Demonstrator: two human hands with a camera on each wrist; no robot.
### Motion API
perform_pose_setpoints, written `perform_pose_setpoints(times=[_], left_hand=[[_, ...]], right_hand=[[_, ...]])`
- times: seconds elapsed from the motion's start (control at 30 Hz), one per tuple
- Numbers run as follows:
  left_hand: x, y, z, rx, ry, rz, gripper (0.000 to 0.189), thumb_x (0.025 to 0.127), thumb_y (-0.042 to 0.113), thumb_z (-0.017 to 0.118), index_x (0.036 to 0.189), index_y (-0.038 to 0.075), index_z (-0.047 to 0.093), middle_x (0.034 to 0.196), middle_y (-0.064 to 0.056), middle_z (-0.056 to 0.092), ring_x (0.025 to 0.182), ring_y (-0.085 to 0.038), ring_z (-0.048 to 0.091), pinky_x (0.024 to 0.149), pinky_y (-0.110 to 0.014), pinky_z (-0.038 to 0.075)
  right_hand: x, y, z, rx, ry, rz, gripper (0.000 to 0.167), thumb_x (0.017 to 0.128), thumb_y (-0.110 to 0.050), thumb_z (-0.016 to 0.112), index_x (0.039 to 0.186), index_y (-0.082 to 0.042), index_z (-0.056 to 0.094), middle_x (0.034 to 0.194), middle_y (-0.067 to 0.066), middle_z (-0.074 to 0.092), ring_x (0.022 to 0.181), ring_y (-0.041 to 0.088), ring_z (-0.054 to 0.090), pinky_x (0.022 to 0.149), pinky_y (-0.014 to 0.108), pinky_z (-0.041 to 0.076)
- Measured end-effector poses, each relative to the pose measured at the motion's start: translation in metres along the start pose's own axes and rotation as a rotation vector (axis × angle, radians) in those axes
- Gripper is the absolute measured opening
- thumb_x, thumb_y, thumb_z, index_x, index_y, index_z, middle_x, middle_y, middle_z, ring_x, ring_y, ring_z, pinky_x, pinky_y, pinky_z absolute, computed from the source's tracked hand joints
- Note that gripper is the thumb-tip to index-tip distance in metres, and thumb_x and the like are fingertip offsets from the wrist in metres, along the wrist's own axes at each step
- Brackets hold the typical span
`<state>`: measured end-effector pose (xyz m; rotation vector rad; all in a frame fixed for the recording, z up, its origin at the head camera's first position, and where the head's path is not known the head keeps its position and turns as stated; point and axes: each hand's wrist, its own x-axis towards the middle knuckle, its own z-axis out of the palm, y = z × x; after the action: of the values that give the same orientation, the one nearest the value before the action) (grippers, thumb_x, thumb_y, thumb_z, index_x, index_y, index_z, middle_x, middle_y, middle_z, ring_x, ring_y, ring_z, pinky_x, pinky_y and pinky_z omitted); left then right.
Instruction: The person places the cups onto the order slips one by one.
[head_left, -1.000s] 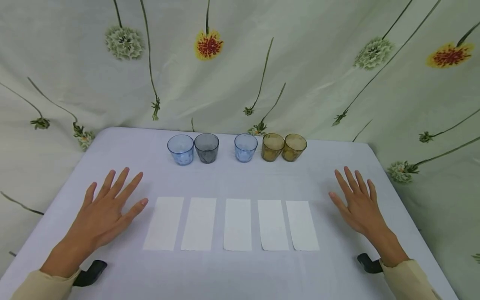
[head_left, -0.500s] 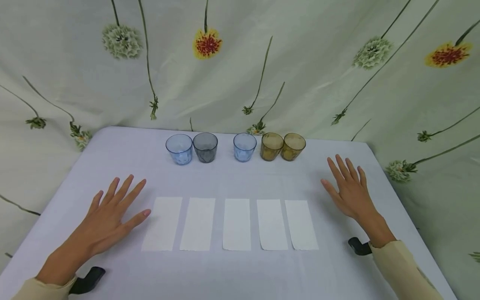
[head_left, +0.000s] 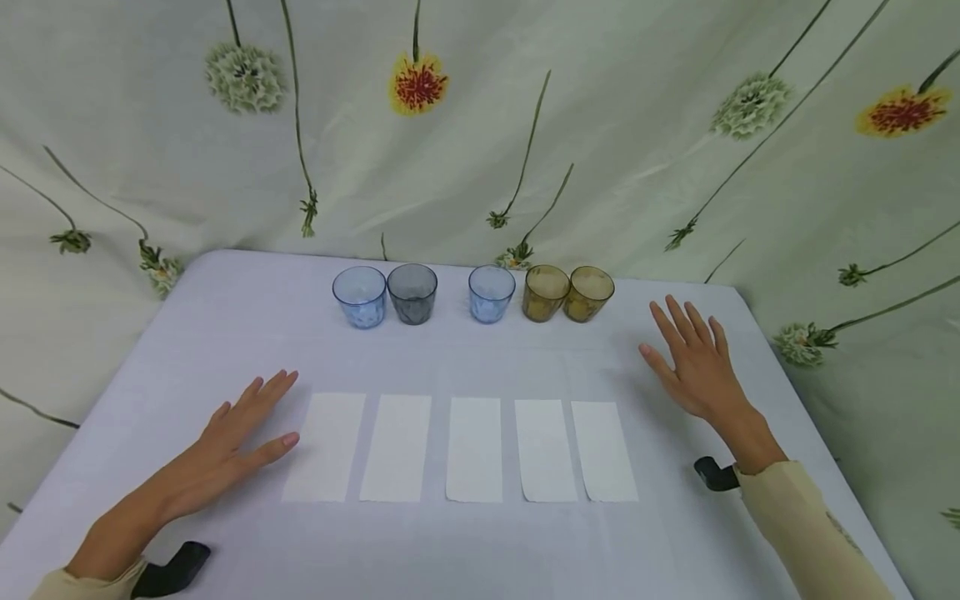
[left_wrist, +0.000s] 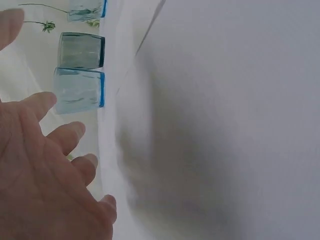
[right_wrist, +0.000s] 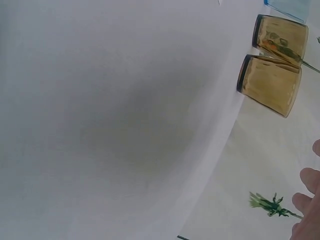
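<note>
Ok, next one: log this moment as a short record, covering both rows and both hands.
Back row, left to right: blue tumbler, grey tumbler, second blue tumbler, two amber tumblers
Front row: five white paper sheets
Left hand: holds nothing, beside leftmost sheet
Right hand: holds nothing, fingers spread, right of the amber tumblers
Surface: white-covered table
Backdrop: flower-print cloth
</note>
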<state>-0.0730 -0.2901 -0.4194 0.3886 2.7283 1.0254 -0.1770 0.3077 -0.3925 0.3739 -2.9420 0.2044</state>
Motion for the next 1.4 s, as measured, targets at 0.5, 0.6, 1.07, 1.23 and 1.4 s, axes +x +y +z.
perform_pose_setpoints(times=[0.5,0.6,1.07,1.23,1.4], left_hand=[[-0.001,-0.007,0.01,-0.092,-0.055,0.18,0.081,0.094,0.023,0.071,0.16,0.024,0.024,0.167,-0.016,0.014,0.147,0.013,-0.008,0.107,-0.002,-0.011],[-0.003,-0.009,0.011,-0.088,-0.056,0.177,0.082,0.093,0.024,0.072,0.16,0.025,0.024,0.167,-0.015,0.017,0.147,0.013,-0.007,0.108,-0.003,-0.01],[-0.002,-0.015,0.015,-0.037,-0.094,0.176,0.083,0.092,0.03,0.072,0.16,0.027,0.025,0.167,-0.006,0.022,0.147,0.013,-0.012,0.107,-0.004,-0.013],[-0.003,-0.016,0.016,-0.017,-0.076,0.206,0.081,0.093,0.026,0.072,0.16,0.024,0.026,0.167,-0.003,0.022,0.148,0.01,-0.011,0.108,-0.004,-0.012],[-0.007,-0.016,0.014,-0.002,-0.07,0.224,0.079,0.093,0.023,0.071,0.159,0.023,0.027,0.167,0.001,0.022,0.149,0.009,-0.011,0.109,-0.005,-0.012]], right_hand=[[0.021,-0.002,0.002,0.053,0.003,-0.019,0.069,0.105,-0.053,0.037,0.162,-0.018,0.018,0.168,0.016,0.014,0.153,0.043,0.01,0.118,0.067,0.004],[0.028,-0.004,0.001,0.076,0.008,-0.034,0.069,0.105,-0.052,0.039,0.162,-0.018,0.019,0.168,0.014,0.014,0.153,0.042,0.01,0.119,0.066,0.004],[0.063,-0.003,-0.009,0.093,-0.003,-0.11,0.064,0.106,-0.047,0.043,0.16,-0.017,0.026,0.167,0.016,0.016,0.152,0.045,0.013,0.117,0.069,0.011],[0.074,0.003,-0.014,0.102,-0.012,-0.16,0.062,0.105,-0.045,0.045,0.159,-0.017,0.03,0.167,0.016,0.016,0.151,0.046,0.014,0.115,0.071,0.013],[0.08,0.009,-0.013,0.139,-0.012,-0.192,0.061,0.104,-0.045,0.047,0.157,-0.017,0.034,0.167,0.016,0.017,0.151,0.046,0.014,0.116,0.07,0.014]])
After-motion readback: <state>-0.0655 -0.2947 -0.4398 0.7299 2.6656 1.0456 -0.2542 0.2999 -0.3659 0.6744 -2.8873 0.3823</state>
